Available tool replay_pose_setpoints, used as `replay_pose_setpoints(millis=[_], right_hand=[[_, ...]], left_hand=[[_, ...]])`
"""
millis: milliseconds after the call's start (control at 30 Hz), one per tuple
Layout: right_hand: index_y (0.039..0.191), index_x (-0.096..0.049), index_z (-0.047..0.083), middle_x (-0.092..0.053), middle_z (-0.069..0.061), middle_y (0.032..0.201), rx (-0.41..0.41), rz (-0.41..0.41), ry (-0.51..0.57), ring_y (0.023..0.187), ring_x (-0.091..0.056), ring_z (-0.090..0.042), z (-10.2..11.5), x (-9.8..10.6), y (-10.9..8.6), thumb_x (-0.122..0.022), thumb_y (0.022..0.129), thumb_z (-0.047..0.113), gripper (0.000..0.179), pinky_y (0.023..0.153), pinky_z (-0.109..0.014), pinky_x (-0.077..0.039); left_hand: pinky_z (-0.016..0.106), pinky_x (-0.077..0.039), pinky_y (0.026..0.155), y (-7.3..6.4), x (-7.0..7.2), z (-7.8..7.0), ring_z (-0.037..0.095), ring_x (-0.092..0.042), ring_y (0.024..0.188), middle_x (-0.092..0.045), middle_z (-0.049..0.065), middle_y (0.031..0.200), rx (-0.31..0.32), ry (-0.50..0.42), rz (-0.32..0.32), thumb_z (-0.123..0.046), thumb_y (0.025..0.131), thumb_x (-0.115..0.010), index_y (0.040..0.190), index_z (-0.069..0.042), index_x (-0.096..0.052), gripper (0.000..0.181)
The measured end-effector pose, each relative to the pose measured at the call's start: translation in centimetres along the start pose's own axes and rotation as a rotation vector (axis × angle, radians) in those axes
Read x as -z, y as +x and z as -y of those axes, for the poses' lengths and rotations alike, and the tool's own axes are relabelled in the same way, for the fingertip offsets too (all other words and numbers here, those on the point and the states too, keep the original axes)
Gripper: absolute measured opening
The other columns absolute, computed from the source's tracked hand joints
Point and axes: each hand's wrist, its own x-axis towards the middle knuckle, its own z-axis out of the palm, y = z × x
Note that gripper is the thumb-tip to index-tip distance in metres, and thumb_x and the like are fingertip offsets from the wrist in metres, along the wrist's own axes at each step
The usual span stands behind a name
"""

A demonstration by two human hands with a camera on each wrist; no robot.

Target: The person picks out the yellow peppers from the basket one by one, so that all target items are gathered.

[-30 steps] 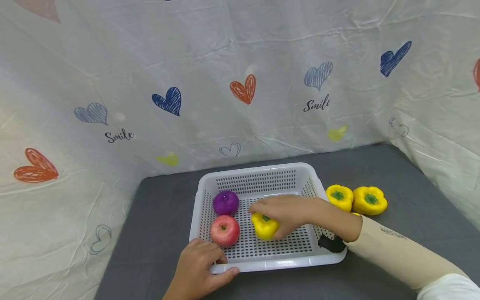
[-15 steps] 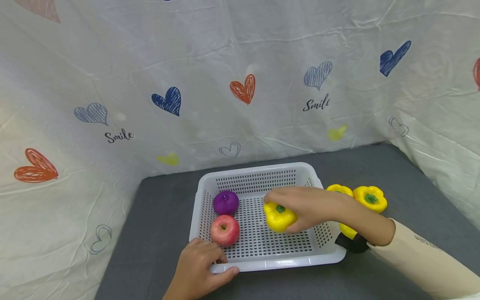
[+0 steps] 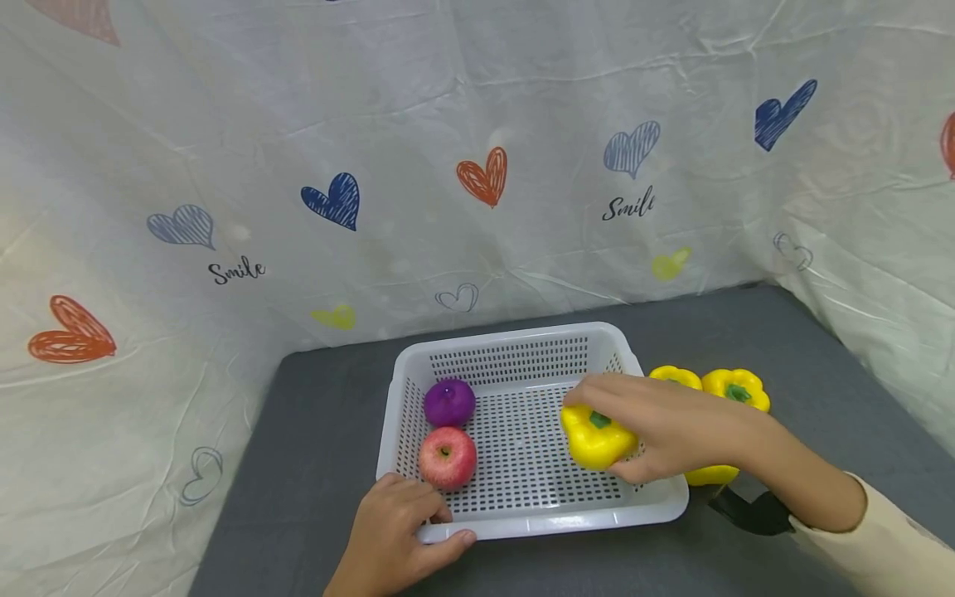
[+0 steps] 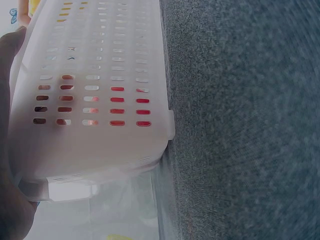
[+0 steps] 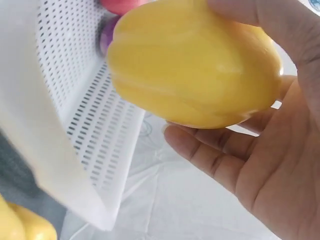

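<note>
My right hand holds a yellow bell pepper with a green stem over the right side of a white perforated basket. In the right wrist view, the thumb and fingers are wrapped about the yellow bell pepper, which is raised above the basket's rim. At the near left corner, my left hand grips the basket, thumb outside the rim and fingers curled over inside. A red apple lies in the basket close to that hand. Just behind it sits a round purple fruit or vegetable.
Outside the basket's right side, several more yellow bell peppers rest on the dark grey table; my right hand and forearm partly cover them. A pale cloth backdrop printed with hearts rises behind the table.
The right hand has lifted the yellow bell pepper from the middle of the basket and carried it right, toward the basket's right rim. The left hand, apple and purple item stay put.
</note>
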Motion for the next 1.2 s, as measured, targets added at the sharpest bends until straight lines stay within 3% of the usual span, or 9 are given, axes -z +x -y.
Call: replay_pose_setpoints(millis=[333, 567, 700, 900, 1200], right_hand=[[0.136, -0.047, 0.028, -0.052, 0.018, 0.129, 0.082, -0.172, -0.022, 0.108, -0.052, -0.005, -0.2, -0.5, -3.0, -0.080, 0.071, 0.018, 0.073, 0.090, -0.033, -0.047], [0.135, -0.052, 0.025, -0.054, 0.017, 0.126, 0.092, -0.307, -0.017, 0.101, -0.051, -0.002, -0.3, -0.6, -5.5, -0.087, 0.063, 0.018, 0.080, 0.082, -0.022, -0.042], [0.133, -0.054, 0.022, -0.056, 0.015, 0.127, 0.075, -0.369, -0.044, 0.103, -0.051, -0.002, -0.6, -0.6, -7.2, -0.088, 0.059, 0.015, 0.082, 0.087, -0.016, -0.038], [0.132, -0.056, 0.018, -0.057, 0.012, 0.124, 0.007, -0.444, -0.105, 0.103, -0.051, -0.004, -1.6, -1.0, -9.9, -0.089, 0.054, 0.014, 0.085, 0.092, -0.014, -0.035], [0.135, -0.053, 0.008, -0.054, 0.005, 0.123, -0.232, -0.523, -0.101, 0.101, -0.046, 0.000, -3.3, -1.5, -13.7, -0.092, 0.052, 0.003, 0.092, 0.087, -0.009, -0.033]], left_hand=[[0.022, -0.037, 0.065, -0.1, 0.0, 0.0, -0.006, -0.044, 0.062, -0.051, -0.025, 0.067, 0.000, 0.009, 0.011, -0.059, 0.081, -0.075, 0.068, -0.033, -0.057, 0.034], [0.023, -0.036, 0.064, -0.1, 0.0, 0.1, -0.005, -0.046, 0.062, -0.052, -0.024, 0.067, -0.020, 0.004, 0.000, -0.058, 0.081, -0.076, 0.069, -0.033, -0.058, 0.033], [0.023, -0.036, 0.065, -0.1, -0.1, 0.2, -0.005, -0.047, 0.062, -0.053, -0.023, 0.068, -0.025, 0.002, -0.003, -0.057, 0.081, -0.076, 0.069, -0.032, -0.059, 0.033], [0.023, -0.037, 0.066, -0.1, -0.2, 0.2, -0.005, -0.046, 0.062, -0.052, -0.024, 0.068, -0.022, -0.002, -0.004, -0.057, 0.081, -0.076, 0.069, -0.032, -0.058, 0.033], [0.023, -0.037, 0.066, -0.1, -0.1, 0.1, -0.005, -0.046, 0.062, -0.052, -0.023, 0.067, -0.017, 0.003, -0.011, -0.057, 0.081, -0.076, 0.069, -0.032, -0.058, 0.033]])
